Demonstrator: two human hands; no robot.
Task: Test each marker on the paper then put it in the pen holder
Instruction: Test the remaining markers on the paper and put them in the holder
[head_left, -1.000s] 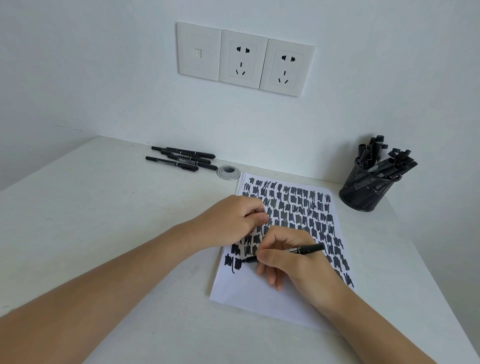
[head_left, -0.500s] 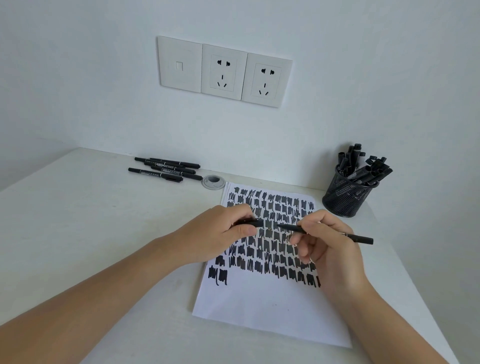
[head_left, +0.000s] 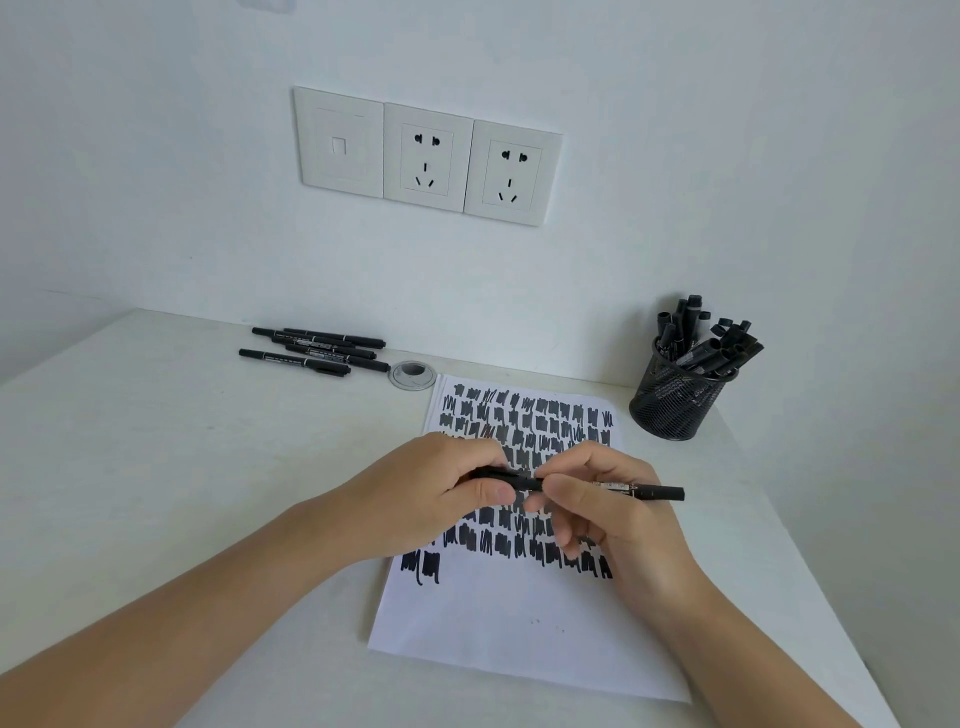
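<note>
Counter (head_left: 156, 467): paper (head_left: 519, 623) towards its right edge, mostly filled with rows of black test strokes, bottom strip blank; mesh pen holder (head_left: 675, 405) at the back right corner, crowded with markers. Left hand (head_left: 421, 499) and right hand (head_left: 613, 509), each grip clamped on one marker (head_left: 654, 491) held level above the paper, probably being capped before going in. Loose markers (head_left: 311, 351) by the back edge, apparently left to test

hands: left hand (head_left: 441, 493) and right hand (head_left: 597, 504) both grip one black marker (head_left: 644, 490) level above the paper (head_left: 498, 623)
paper: covered in black scribbles, lying on the bench (head_left: 156, 467)
pen holder (head_left: 675, 400): mesh, full of markers
loose markers (head_left: 311, 351): by the wall
</note>
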